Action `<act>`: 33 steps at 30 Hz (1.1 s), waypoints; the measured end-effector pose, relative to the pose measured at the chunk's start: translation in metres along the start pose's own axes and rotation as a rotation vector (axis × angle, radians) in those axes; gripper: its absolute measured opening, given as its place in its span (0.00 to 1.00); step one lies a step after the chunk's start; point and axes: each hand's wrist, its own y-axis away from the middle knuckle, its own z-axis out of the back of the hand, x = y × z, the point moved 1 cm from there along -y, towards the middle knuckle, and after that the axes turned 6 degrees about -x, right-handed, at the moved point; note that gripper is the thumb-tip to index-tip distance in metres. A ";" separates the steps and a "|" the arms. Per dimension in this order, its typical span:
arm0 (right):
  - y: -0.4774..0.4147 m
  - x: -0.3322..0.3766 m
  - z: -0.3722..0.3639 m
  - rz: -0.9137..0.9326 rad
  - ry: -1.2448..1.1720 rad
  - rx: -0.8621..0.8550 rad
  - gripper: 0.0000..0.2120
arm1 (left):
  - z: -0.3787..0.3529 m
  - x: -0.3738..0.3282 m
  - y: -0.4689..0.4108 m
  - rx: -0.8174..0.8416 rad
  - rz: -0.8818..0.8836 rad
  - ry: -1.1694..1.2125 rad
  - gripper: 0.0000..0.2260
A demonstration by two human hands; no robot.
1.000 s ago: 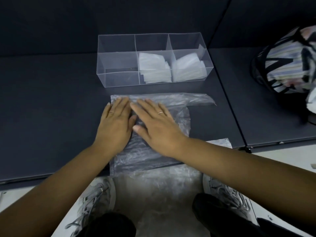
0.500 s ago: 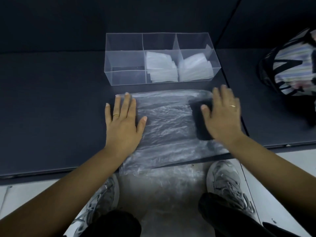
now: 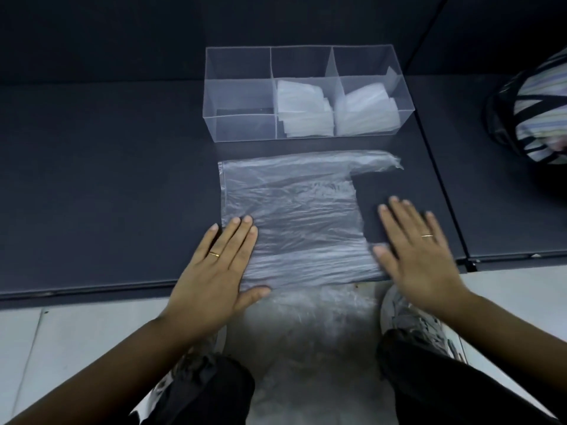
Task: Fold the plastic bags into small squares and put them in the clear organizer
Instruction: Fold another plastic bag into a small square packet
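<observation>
Both hands lie flat with fingers spread, grasping nothing: the left hand (image 3: pixel 214 271) presses the near left corner of the plastic bag (image 3: pixel 291 210), the right hand (image 3: pixel 420 253) its near right handle. Since half a second ago both have slid toward the near edge. One bag lies spread on the dark table (image 3: pixel 107 194); the clear organizer (image 3: pixel 239 127) beyond has three compartments, two holding folded bags (image 3: pixel 303 108). Pale floor below.

Both flat hands, left hand (image 3: pixel 214 271) and right hand (image 3: pixel 420 253), press a plastic bag (image 3: pixel 294 216); the clear organizer (image 3: pixel 242 127) sits at 12 o'clock.
</observation>
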 end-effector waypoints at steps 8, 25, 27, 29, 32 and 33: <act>0.007 0.052 0.027 0.260 -0.281 -0.043 0.39 | 0.006 -0.007 0.009 -0.281 -0.321 0.125 0.20; -0.011 -0.032 0.069 -0.189 -0.794 0.071 0.08 | 0.085 0.059 -0.007 0.056 0.523 1.326 0.09; -0.031 -0.041 0.071 -0.258 -0.941 0.086 0.05 | 0.081 0.071 -0.021 -0.012 0.621 1.360 0.11; -0.053 -0.041 0.068 -0.296 -0.959 0.038 0.08 | 0.070 0.081 -0.038 -0.099 0.736 1.335 0.09; -0.079 -0.036 0.050 -0.396 -0.887 0.010 0.08 | 0.052 0.090 -0.065 -0.239 0.851 1.214 0.03; -0.084 -0.035 0.044 -0.439 -0.853 0.015 0.08 | 0.046 0.091 -0.072 -0.269 0.862 1.149 0.05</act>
